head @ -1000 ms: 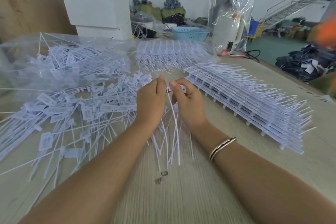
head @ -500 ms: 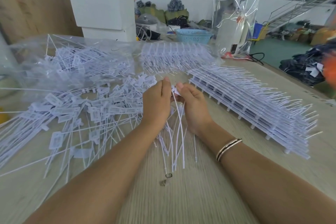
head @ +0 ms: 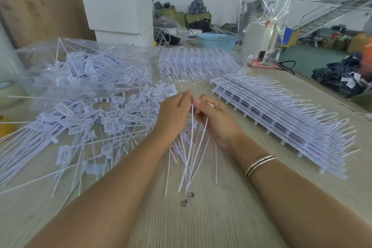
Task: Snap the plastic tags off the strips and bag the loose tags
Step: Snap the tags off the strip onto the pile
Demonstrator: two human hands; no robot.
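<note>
Left hand (head: 174,113) and right hand (head: 216,119) pinching one tag bunch (head: 191,147) together, loose tags (head: 96,125) left of hands, stacked strips (head: 281,121) right, clear bag (head: 84,70) beyond

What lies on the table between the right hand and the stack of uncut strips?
In the head view, only bare table lies between the right hand and the stack of strips.

My left hand (head: 174,115) and right hand (head: 216,121) cover the heads of the tags (head: 191,147) I pinch, so whether they sit on a strip is hidden. Print on the loose tags (head: 84,123) is too small to read. The orange shape (head: 367,54) at the right edge is blurred and cut off.
</note>
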